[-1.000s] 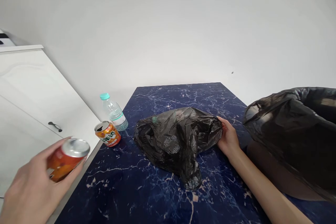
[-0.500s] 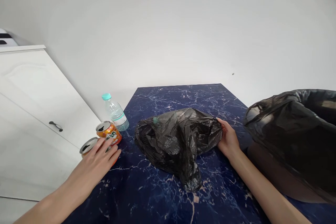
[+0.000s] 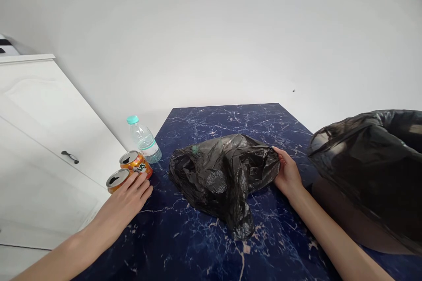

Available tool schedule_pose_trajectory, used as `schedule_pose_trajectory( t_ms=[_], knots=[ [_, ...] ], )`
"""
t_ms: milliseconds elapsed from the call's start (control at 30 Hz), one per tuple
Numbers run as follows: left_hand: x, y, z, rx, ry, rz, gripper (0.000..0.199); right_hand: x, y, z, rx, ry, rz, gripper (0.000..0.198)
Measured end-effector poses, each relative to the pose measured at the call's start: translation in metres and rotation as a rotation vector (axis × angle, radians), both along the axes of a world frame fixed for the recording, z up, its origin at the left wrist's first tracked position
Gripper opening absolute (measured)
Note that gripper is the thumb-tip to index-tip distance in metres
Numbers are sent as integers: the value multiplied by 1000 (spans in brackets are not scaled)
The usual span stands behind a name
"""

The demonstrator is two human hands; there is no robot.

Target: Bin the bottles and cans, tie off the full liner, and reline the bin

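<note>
My left hand is wrapped about the near side of an orange soda can, whose opened top shows; its lower part and my thumb are hidden. Right behind it stands a second orange soda can, also opened. A clear plastic bottle with a turquoise cap is upright behind the cans. A crumpled black plastic bag lies in the middle of the table, something green showing faintly through it. My right hand pinches the bag's right edge, fingertips on top.
A bin lined with a black bag stands at the right, close to my right forearm. The dark blue marbled table backs onto a white wall. A white cabinet is at the left.
The near soda can has shifted slightly right and back, closer to the other can, with my left hand on it. My right hand and the plastic bag have hardly moved.
</note>
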State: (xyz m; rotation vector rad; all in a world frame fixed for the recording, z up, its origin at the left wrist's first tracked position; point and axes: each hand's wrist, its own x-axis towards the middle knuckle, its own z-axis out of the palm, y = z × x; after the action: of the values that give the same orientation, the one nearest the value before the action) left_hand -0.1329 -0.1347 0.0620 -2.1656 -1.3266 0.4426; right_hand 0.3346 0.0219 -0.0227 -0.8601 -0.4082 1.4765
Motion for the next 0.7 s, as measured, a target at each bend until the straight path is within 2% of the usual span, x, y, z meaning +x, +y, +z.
schedule_pose_trajectory(
  t_ms=[167, 300, 433, 533, 600, 700],
  knots=[
    [-3, -1, -9, -29, -20, 48, 62, 0, 0, -2, 19, -18, -1, 18],
    [3, -7, 1, -21, -70, 2, 59, -1, 0, -2, 24, -26, -4, 18],
    [39, -15, 28, -120, -262, -256, 52, -2, 1, -1, 20, -22, -12, 18],
    [78, -12, 41, -129, -447, -295, 48, -3, 0, 0, 15, -17, -16, 17],
    [100, -4, 42, -236, -582, -298, 55, -3, 0, 1, 14, -17, -18, 16],
    [120, 14, 33, -460, -796, -289, 63, -4, -1, 3, 16, -20, -23, 15]
  ],
)
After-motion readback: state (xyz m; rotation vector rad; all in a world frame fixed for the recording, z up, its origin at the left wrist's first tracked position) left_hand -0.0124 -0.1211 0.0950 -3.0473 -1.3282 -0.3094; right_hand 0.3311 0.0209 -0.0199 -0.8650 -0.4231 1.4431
